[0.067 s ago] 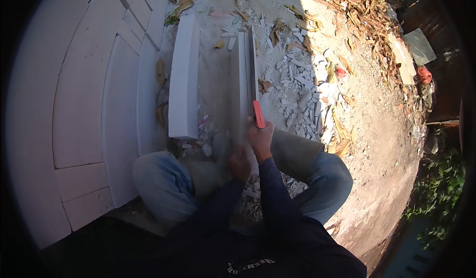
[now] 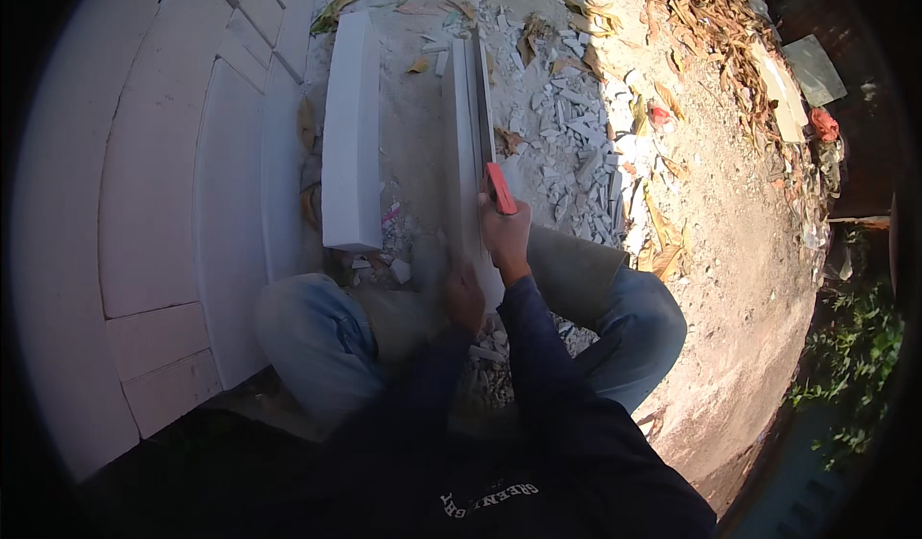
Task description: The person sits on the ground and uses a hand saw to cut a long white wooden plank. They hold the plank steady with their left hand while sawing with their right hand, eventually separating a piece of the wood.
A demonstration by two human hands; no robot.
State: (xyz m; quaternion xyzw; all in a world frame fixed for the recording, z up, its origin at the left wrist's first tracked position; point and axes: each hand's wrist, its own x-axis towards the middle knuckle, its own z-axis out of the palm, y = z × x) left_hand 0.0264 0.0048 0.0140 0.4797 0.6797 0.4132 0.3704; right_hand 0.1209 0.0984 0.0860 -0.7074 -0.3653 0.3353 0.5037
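Between my knees a long pale block [image 2: 455,145] stands lengthwise, its far end pointing away from me. My right hand [image 2: 506,236] is closed around the red handle [image 2: 499,188] of a handsaw. The saw's long grey blade [image 2: 483,87] runs forward along the block's upper right side; its lower edge is hidden. My left hand [image 2: 465,297] grips the near left side of the block, with its fingertips partly out of sight. A second pale block [image 2: 351,140] lies on the ground to the left, apart from both hands.
A wall of large pale blocks [image 2: 158,183] rises close on the left. White broken chips [image 2: 586,145] litter the ground to the right of the saw. Dry leaves [image 2: 691,20] lie at the far right, and a green plant [image 2: 845,366] grows at the right edge.
My right hand and the saw have slid slightly forward along the block. The whole view has also shifted a little; my left hand stays at the block's near end.
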